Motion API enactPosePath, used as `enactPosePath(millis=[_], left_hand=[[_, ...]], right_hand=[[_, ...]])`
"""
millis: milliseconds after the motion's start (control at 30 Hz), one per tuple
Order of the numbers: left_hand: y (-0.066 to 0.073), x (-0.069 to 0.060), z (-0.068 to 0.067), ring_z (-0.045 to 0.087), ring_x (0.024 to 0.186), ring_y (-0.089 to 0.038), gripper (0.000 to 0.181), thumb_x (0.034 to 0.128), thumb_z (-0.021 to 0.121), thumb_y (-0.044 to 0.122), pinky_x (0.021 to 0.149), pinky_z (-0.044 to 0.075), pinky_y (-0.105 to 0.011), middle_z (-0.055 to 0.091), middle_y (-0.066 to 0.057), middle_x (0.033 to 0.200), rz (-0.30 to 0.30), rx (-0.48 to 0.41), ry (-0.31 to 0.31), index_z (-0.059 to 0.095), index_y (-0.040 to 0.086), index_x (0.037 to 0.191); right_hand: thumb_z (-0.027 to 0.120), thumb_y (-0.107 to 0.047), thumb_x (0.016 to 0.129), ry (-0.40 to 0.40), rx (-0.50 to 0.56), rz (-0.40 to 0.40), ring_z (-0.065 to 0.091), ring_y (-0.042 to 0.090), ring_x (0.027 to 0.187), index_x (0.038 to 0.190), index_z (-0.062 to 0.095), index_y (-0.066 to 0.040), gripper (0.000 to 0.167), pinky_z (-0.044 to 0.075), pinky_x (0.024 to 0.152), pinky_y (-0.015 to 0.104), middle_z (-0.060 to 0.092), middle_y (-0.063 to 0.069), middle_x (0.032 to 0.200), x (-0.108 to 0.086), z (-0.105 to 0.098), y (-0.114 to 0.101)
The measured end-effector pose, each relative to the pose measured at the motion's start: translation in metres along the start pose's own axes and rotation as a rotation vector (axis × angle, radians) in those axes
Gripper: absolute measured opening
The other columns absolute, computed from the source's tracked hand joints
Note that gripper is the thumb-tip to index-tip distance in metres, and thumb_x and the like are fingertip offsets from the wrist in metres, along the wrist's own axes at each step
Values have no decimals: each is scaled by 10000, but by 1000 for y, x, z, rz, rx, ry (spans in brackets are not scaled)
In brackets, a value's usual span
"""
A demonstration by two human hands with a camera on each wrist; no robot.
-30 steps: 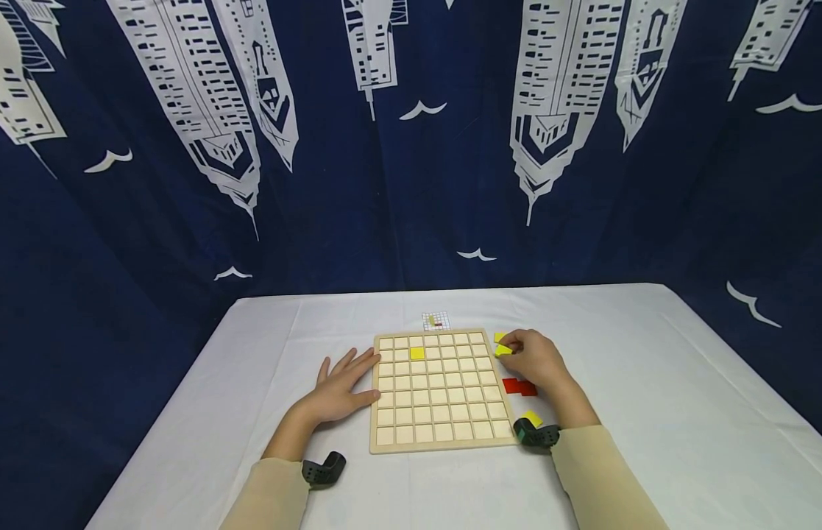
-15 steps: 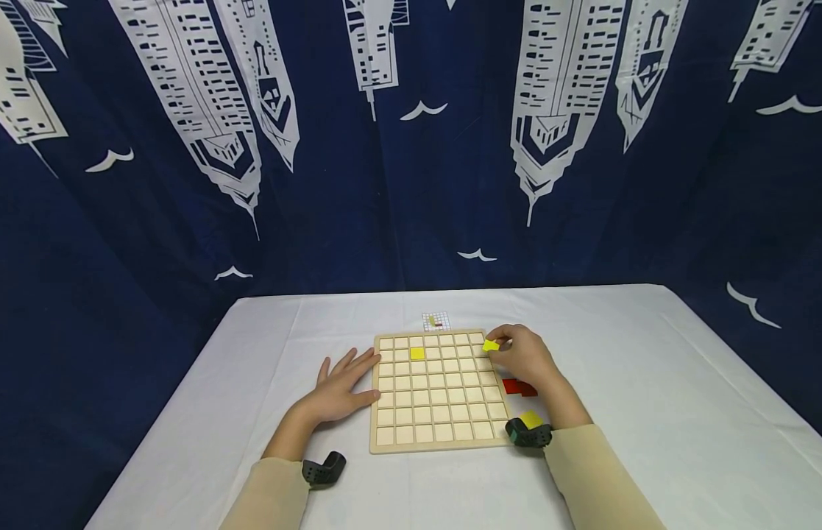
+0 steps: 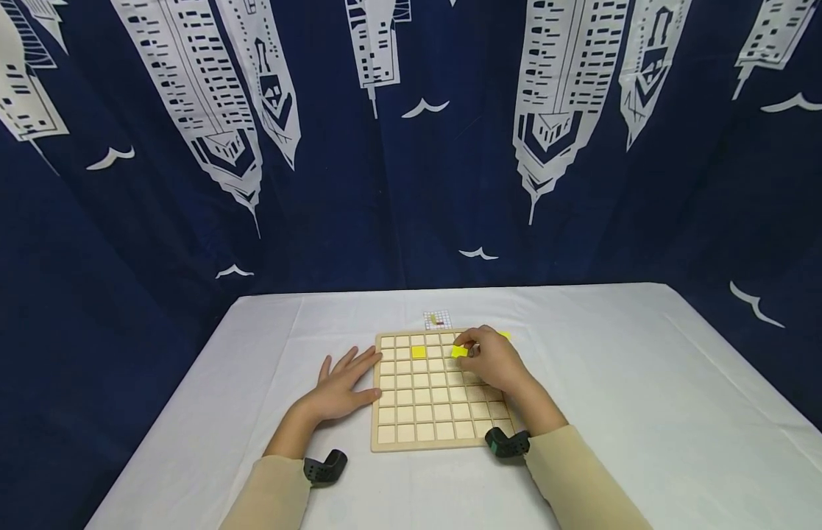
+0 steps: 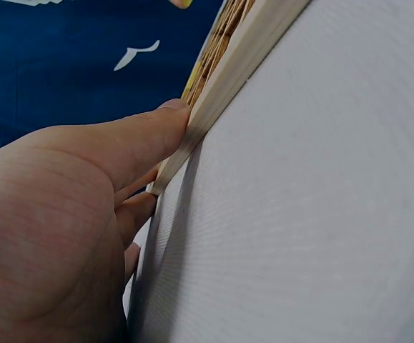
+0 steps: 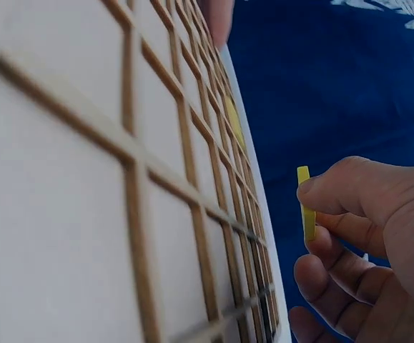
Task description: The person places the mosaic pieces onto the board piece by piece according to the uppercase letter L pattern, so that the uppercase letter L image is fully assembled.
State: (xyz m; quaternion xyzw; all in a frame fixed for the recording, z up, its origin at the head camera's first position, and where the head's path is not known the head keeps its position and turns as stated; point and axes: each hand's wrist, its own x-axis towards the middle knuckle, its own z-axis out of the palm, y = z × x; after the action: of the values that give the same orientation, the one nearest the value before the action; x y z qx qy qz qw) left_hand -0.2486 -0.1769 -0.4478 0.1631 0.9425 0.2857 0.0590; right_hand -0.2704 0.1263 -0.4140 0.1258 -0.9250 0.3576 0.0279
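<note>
A wooden grid board [image 3: 384, 446] lies on the white table, its square cells framed by thin ridges. One yellow square tile [image 3: 419, 352] sits in a cell of the second row from the far edge. My left hand [image 3: 338, 390] rests against the board's left edge with fingers spread; the wrist view shows its thumb [image 4: 149, 132] touching the rim. Above the board, my right hand [image 3: 497, 361] pinches another yellow tile [image 5: 306, 204] between thumb and fingertips, apart from the cells. In the head view that held tile [image 3: 459, 352] is right of the placed one.
Past the board's far edge lies a small printed grid card [image 3: 438, 319] with coloured marks. A further yellow tile [image 3: 506, 336] peeks out behind my right hand. The red pieces at the right are hidden by my right arm. A dark blue patterned curtain [image 3: 397, 184] hangs behind the table.
My right hand has picked up a yellow tile from the right of the board and carried it left over the grid. My left hand has stayed in place.
</note>
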Motion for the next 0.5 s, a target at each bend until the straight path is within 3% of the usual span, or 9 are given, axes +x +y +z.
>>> enactPosePath(millis=[500], left_hand=[[-2,2,2,73,1580,-313,682,948,634,419,1213,-137,-639,261,7,1668,-11,28,-5,385,219,1551]], right_hand=[[784,-77,811,-55,-2,-54,585,127,826,1048,733,-109,245,514,755,289,624,18,974,1,28,-28]])
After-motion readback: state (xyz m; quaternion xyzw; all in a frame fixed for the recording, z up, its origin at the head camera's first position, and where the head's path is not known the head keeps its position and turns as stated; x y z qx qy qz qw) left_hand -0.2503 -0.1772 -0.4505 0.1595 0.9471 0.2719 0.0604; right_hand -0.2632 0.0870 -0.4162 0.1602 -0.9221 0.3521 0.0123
